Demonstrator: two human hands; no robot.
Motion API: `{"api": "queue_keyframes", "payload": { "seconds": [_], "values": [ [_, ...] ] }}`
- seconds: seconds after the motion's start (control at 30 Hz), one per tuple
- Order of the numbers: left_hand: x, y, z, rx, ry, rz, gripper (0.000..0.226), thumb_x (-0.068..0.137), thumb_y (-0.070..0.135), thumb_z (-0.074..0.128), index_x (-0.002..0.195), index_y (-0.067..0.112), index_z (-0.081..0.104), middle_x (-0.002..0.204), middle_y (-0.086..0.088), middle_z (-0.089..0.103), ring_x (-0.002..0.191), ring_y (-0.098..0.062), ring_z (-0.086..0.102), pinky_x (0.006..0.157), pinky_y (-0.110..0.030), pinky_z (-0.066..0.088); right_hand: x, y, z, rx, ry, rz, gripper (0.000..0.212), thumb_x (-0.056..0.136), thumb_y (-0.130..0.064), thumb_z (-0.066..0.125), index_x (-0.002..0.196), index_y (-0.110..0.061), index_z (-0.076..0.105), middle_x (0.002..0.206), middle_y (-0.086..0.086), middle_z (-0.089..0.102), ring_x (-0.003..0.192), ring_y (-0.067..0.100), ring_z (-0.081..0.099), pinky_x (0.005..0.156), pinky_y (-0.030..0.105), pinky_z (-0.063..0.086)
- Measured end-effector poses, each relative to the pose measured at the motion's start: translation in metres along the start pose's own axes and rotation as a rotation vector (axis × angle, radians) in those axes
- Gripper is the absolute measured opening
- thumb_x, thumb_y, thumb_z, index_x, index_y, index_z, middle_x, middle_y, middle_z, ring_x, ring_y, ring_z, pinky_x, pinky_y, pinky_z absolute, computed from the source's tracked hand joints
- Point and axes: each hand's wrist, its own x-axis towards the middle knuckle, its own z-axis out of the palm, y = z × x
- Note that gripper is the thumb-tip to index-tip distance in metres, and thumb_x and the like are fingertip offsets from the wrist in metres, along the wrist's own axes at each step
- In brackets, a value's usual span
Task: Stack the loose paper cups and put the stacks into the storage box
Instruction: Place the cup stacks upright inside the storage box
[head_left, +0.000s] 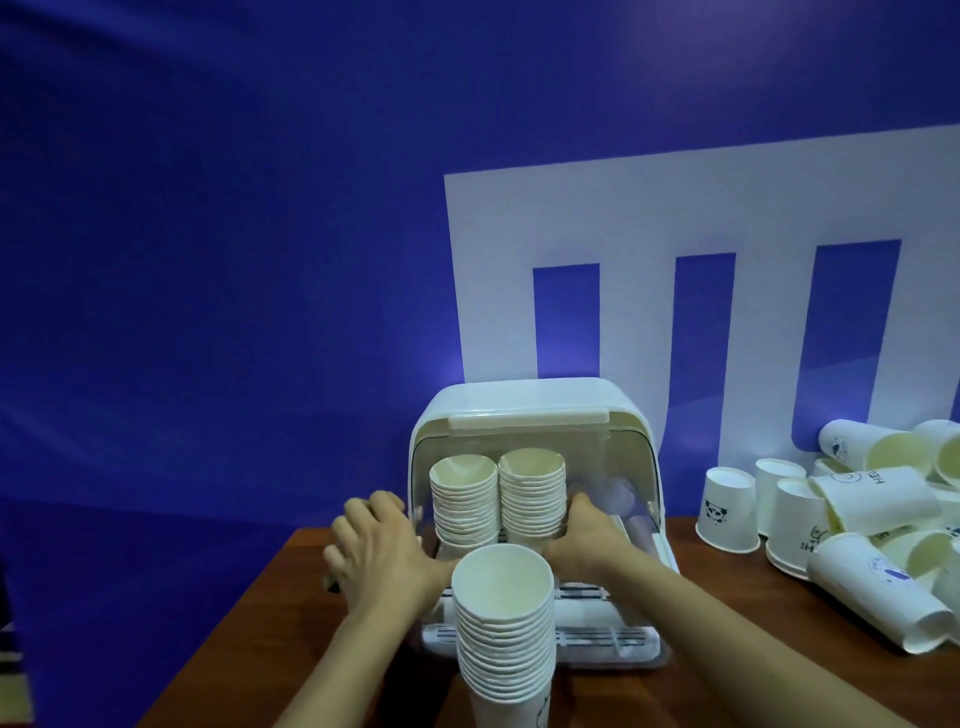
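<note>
The white storage box (524, 402) stands on the brown table with its front lid swung up. Two stacks of paper cups stand inside it, the left stack (462, 493) and the right stack (532, 483), side by side. My right hand (587, 535) grips the lower part of the right stack from its right side. My left hand (379, 545) lies against the box's left wall, fingers bent around its edge, thumb toward the base of the left stack. A third tall stack (501, 618) stands in front of the box between my forearms, hiding part of the box's slatted floor.
A heap of loose paper cups (852, 525), some upright upside down and some lying on their sides, covers the table (270, 597) at the right. A blue backdrop with a white shape hangs right behind the box. The table's left edge runs diagonally near my left forearm.
</note>
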Motion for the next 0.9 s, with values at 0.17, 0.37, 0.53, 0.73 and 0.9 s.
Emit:
{"api": "queue_keyframes", "payload": {
  "seconds": [0.17,0.37,0.53,0.73,0.9],
  "values": [
    [0.021,0.004,0.011,0.071,-0.011,0.022,0.094,0.064,0.081,0.076,0.125,0.019,0.042,0.133,-0.003,0.045,0.13,-0.026,0.045,0.104,-0.036,0.042,0.009,-0.005,0.001,-0.019,0.001,-0.007,0.073,0.066,-0.037,0.093,0.124,-0.017,0.054,0.113,-0.004,0.062,0.101,0.013,0.056,0.083,0.024,0.046],
    [0.034,0.0,0.018,0.103,-0.001,0.007,0.097,0.066,0.081,0.078,0.13,0.019,0.04,0.137,-0.003,0.046,0.133,-0.025,0.046,0.105,-0.038,0.043,0.02,-0.014,0.016,0.029,0.041,0.015,0.068,0.064,-0.025,0.095,0.12,-0.011,0.058,0.113,0.0,0.065,0.099,0.016,0.06,0.073,0.019,0.049],
    [0.038,0.0,0.019,0.047,-0.066,-0.026,0.099,0.07,0.077,0.079,0.137,0.016,0.04,0.144,-0.004,0.048,0.138,-0.026,0.047,0.108,-0.043,0.044,0.021,-0.02,0.016,0.02,0.068,0.016,0.072,0.067,-0.021,0.091,0.129,-0.015,0.056,0.111,-0.003,0.06,0.099,0.015,0.056,0.083,0.019,0.044],
    [0.034,-0.01,0.014,-0.104,-0.127,-0.045,0.099,0.066,0.071,0.086,0.137,0.019,0.041,0.143,-0.002,0.049,0.137,-0.026,0.048,0.107,-0.04,0.046,0.015,-0.018,0.017,-0.023,0.146,0.049,0.064,0.061,-0.031,0.088,0.117,-0.02,0.059,0.109,0.001,0.071,0.098,0.021,0.066,0.08,0.031,0.053],
    [0.008,-0.014,0.004,-0.264,0.088,0.221,0.035,0.084,0.04,0.084,0.093,0.027,0.052,0.094,0.011,0.056,0.094,-0.017,0.056,0.069,-0.027,0.04,0.012,-0.015,0.015,-0.165,-0.008,0.113,0.034,0.079,-0.04,0.08,0.082,-0.018,0.056,0.09,0.002,0.063,0.067,0.007,0.052,0.054,0.02,0.041]
  ]
}}
